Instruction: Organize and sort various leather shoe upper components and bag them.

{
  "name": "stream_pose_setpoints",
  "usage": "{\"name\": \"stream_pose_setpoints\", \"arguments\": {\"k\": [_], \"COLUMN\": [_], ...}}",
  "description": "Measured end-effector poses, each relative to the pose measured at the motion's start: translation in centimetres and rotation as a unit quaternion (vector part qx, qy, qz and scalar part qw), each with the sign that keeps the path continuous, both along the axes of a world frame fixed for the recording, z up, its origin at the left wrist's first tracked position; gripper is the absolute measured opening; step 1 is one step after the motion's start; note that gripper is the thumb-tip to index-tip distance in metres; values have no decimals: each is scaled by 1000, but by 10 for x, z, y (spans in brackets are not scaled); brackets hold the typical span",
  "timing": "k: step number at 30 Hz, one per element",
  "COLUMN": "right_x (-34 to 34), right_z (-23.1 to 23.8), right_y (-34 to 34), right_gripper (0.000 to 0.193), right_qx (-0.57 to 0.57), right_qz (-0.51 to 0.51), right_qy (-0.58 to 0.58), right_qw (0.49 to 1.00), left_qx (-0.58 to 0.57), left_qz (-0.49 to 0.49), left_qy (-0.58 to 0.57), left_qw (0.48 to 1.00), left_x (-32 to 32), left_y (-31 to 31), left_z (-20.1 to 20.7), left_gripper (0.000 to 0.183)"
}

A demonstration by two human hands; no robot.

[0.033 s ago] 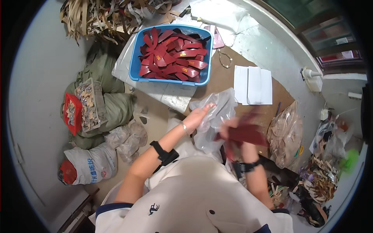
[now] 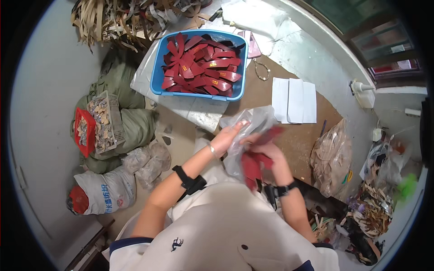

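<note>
My left hand [image 2: 227, 139] pinches a clear plastic bag [image 2: 258, 118] that hangs over the table's near edge. Close beside it, my right hand [image 2: 269, 152] is closed on a bunch of dark red strips [image 2: 253, 168], which look like leather. The strips fan out toward my lap and up past the fingers, against the bag's right side; whether any are inside it, I cannot tell. Beyond my hands stands a blue plastic tub [image 2: 194, 95], heaped with similar red strips [image 2: 199, 63], some bearing gold print.
White folded papers [image 2: 294, 100] and a bead bracelet [image 2: 261, 71] lie on the brown table cover. A bag of tan pieces [image 2: 332, 158] rests at the right. Green sacks [image 2: 135, 128], a red basket [image 2: 86, 133] and a white sack [image 2: 110, 189] crowd the left.
My right hand has swung the red strips leftward, closer to my left hand and the plastic bag. The left hand has stayed nearly in place with the bag.
</note>
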State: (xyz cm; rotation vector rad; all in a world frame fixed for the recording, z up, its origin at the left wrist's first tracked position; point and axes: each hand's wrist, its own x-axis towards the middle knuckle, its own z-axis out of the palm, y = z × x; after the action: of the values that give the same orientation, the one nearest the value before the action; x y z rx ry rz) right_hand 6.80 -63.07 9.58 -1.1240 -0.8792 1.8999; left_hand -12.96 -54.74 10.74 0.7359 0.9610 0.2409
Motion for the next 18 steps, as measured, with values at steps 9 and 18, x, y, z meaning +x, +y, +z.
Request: {"name": "stream_pose_setpoints", "arguments": {"k": [9, 18], "right_x": [0, -39], "right_z": [-63, 54], "right_y": [20, 216], "right_gripper": [59, 82], "right_qx": [-265, 144], "right_qz": [6, 33], "right_qy": [-246, -279], "right_qw": [932, 949], "left_qx": [168, 333], "left_qz": [6, -117], "left_qy": [123, 239], "left_qw": [978, 904], "left_x": [-73, -88], "left_y": [-6, 33], "left_z": [-12, 5], "left_gripper": [43, 35]}}
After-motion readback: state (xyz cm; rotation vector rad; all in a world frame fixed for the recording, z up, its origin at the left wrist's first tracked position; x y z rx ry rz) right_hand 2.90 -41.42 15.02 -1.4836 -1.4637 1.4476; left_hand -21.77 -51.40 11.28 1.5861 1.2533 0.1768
